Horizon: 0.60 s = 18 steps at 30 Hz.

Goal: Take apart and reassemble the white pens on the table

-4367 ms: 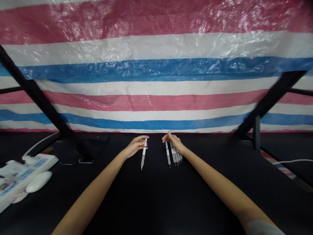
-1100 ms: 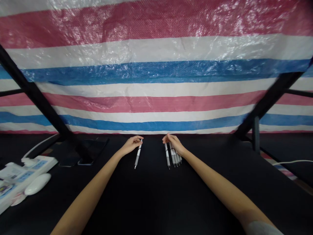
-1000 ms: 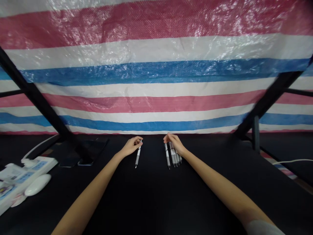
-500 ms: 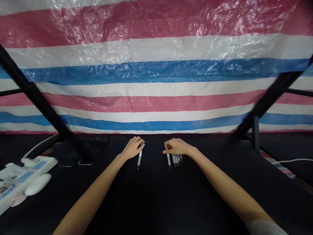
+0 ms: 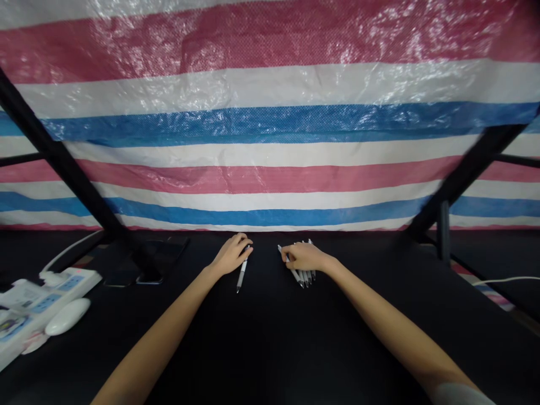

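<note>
A white-and-grey pen [image 5: 242, 277] lies on the black table with its tip toward me. My left hand [image 5: 230, 254] is closed on the pen's far end, thumb against one side and curled fingers on the other. To the right, my right hand [image 5: 307, 257] pinches another pen [image 5: 297, 276], which slants with its far end to the left. Several more pens [image 5: 309, 277] lie side by side under that hand, tips toward me. The palm hides their middles, while some far ends show beyond the knuckles.
A white power strip [image 5: 46, 302] with plugs and a white computer mouse [image 5: 68, 316] are at the left. Dark flat devices [image 5: 162, 256] lie near the left black frame leg [image 5: 90, 188]. Another leg [image 5: 459, 177] slants at right. A striped plastic sheet [image 5: 270, 152] hangs behind.
The pen in my right hand has swung from nearly straight to slanted, its tip moving right against the other pens. My left hand and its pen have hardly moved.
</note>
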### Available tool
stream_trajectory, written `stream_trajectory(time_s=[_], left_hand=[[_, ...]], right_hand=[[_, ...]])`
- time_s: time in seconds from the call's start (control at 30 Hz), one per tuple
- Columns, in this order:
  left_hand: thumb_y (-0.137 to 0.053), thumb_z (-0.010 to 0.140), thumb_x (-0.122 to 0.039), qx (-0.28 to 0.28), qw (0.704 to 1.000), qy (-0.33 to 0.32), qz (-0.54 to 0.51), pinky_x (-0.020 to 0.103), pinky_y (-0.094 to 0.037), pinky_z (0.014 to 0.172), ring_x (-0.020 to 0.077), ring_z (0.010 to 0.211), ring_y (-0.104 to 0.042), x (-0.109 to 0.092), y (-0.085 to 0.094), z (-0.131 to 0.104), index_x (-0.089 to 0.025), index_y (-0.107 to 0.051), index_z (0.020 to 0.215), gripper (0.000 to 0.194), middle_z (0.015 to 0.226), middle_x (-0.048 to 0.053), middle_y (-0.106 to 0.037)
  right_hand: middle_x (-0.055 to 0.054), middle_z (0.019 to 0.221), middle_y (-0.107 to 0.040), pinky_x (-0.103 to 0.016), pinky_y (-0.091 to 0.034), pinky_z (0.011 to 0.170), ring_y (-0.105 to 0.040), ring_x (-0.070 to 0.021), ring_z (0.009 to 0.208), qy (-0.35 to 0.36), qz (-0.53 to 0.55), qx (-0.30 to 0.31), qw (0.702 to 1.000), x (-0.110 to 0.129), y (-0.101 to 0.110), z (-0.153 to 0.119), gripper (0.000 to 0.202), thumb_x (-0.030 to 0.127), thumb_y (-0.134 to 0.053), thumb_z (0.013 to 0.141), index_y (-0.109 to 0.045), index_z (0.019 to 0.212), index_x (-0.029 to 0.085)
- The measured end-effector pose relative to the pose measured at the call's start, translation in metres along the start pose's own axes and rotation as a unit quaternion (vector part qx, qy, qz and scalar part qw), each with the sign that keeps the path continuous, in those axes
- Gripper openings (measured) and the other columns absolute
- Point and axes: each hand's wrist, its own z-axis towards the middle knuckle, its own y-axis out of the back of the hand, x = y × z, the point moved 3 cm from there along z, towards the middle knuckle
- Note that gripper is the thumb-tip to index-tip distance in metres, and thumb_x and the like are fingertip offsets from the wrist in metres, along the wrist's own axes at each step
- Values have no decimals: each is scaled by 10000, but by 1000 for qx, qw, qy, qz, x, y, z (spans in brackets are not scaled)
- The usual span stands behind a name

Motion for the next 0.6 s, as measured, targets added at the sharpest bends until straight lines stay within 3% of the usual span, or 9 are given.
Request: stream_trajectory(time_s=[0.13, 0.27, 0.43, 0.6], left_hand=[[-565, 807, -296, -23, 999, -18, 18, 354, -341, 927, 239, 990, -501, -8, 0, 2, -244, -636, 1046, 255, 1037, 75, -553], [-601, 783, -301, -11, 1000, -4, -19, 316, -409, 809, 202, 867, -552, -14, -6, 6, -223, -639, 1029, 260, 939, 64, -609], [-644, 742, -296, 15, 996, 35, -85, 270, -448, 694, 153, 715, -580, -20, -14, 8, -184, -646, 960, 245, 832, 41, -647], [-620, 763, -285, -3, 996, 42, -73, 262, -454, 705, 137, 714, -580, -23, -15, 9, -177, -645, 910, 184, 849, 28, -663]], right_hand=[[20, 647, -628, -244, -275, 515, -542, -144, 572, 13, 61, -6, 998, 1, 9, -3, 179, 171, -564, 702, -585, 867, 237], [12, 705, -629, -245, -335, 562, -550, -140, 625, 46, 142, -38, 988, -1, 12, -1, 218, 139, -532, 731, -564, 933, 213], [2, 743, -611, -268, -406, 642, -555, -137, 670, 71, 279, -79, 954, -9, 11, 6, 156, 205, -523, 797, -553, 950, 190], [-16, 763, -631, -301, -434, 718, -587, -150, 742, 68, 369, -58, 925, -15, 11, 8, 180, 283, -561, 810, -559, 957, 178]])
